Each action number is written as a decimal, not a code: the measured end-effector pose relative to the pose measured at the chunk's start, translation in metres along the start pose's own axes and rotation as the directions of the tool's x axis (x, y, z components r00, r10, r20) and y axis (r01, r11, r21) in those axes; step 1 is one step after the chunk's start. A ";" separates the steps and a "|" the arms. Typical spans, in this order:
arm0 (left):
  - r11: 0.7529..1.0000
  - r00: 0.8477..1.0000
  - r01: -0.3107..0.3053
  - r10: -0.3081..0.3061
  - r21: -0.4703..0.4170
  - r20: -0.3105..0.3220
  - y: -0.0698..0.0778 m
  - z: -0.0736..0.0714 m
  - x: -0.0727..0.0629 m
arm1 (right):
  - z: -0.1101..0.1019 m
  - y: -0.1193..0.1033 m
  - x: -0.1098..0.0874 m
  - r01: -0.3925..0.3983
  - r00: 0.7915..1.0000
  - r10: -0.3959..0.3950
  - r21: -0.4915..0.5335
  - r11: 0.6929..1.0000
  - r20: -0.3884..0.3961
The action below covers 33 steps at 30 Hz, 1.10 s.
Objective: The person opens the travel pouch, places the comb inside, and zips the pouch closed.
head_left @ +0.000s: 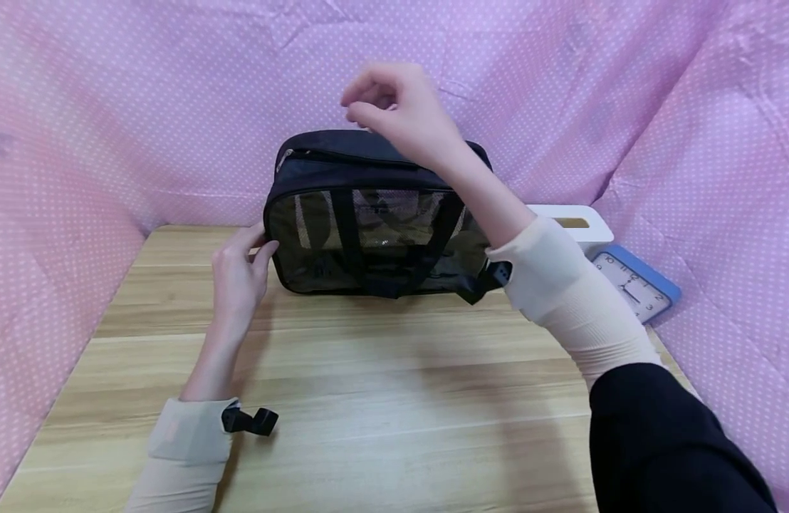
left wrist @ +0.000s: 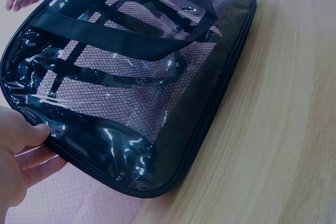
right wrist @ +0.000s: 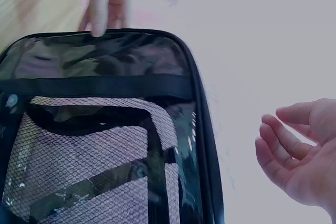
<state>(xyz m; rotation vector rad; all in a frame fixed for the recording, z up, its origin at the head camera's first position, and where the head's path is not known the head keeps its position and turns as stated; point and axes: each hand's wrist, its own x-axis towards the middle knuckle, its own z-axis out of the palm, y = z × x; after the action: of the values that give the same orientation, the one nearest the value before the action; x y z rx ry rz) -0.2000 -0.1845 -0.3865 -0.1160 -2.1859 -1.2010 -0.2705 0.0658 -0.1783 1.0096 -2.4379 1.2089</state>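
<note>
A black bag (head_left: 394,221) with see-through panels and black strap handles stands upright on the wooden table. Its zipper runs along the top, and the metal zipper pull (head_left: 284,158) lies at the left end. The left hand (head_left: 241,267) grips the bag's left side edge; in the left wrist view its thumb (left wrist: 32,134) is on the front panel and its fingers are behind the edge. Above the bag's top, apart from it, the right hand (head_left: 404,107) hangs with loosely curled fingers. The right wrist view shows nothing in this hand (right wrist: 299,150).
Behind the right forearm is a white plastic container (head_left: 596,224) with a slot in its rim. A blue-framed clock (head_left: 638,285) leans beside it at the table's right edge. Pink dotted cloth (head_left: 176,107) hangs around the table (head_left: 369,399).
</note>
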 end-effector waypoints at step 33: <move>0.998 0.999 -0.035 0.035 0.048 0.007 0.001 -0.002 -0.001 | -0.071 0.111 -0.167 0.138 0.737 0.337 0.619 0.773 -0.585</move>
<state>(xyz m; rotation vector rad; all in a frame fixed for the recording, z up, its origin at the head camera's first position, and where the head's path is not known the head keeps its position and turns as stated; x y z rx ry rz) -0.1981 -0.1854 -0.3852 -0.1373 -2.2070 -1.1291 -0.2295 0.2466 -0.2823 0.3916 -1.5296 2.0748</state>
